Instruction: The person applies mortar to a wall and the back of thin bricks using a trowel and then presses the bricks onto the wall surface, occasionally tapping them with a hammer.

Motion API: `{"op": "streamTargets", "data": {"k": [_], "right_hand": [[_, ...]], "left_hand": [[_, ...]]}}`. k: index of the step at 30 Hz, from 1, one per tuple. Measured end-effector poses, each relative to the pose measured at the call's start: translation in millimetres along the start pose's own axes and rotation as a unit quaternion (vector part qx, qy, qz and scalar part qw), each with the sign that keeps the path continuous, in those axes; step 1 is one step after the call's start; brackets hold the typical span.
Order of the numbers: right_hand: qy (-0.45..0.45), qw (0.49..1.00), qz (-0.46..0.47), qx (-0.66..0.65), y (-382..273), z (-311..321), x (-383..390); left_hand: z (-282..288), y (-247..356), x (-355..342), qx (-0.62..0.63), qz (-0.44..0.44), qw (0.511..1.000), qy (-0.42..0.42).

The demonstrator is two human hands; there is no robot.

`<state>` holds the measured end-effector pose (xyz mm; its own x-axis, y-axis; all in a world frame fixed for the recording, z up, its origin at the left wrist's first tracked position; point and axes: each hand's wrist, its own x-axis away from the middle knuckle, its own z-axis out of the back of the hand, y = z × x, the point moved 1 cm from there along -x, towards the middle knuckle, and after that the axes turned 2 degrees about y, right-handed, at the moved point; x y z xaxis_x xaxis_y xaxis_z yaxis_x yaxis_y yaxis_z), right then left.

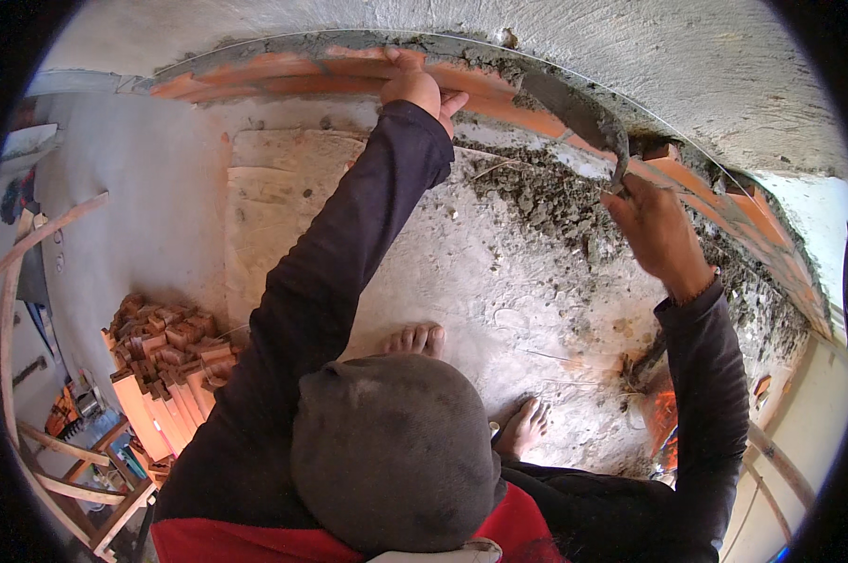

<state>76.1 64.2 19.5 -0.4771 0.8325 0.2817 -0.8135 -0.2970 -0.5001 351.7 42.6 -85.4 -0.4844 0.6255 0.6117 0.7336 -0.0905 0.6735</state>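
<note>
Along the curved top of a low brick wall (283,75), my left hand (412,89) grips an orange hollow brick (475,83). One finger reaches over its top and the thumb lies along the near side. Closed around a trowel's handle is my right hand (658,225), farther right. The trowel's (574,111) grey, mortar-smeared blade points up and left over the wall, close to the end of that brick. Wet grey mortar (461,47) runs behind the bricks. A taut white string (668,122) follows the wall's far side.
Mortar droppings (565,202) litter the pale floor (424,253) below the wall. A stack of orange bricks (166,352) stands at the left, near a wooden frame (81,488). Bare feet (525,427) are on the floor. An orange container (663,422) sits by my right arm.
</note>
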Motion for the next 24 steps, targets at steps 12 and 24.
{"op": "streamTargets", "data": {"k": [12, 24], "right_hand": [[-0.024, 0.999, 0.019, 0.029, 30, 3, -16], [0.014, 1.000, 0.024, 0.003, 6, -23, 23]], "left_hand": [[-6, 3, 7, -0.053, -0.027, 0.998, 0.015], [10, -4, -1, -0.018, 0.005, 1.000, 0.015]]}}
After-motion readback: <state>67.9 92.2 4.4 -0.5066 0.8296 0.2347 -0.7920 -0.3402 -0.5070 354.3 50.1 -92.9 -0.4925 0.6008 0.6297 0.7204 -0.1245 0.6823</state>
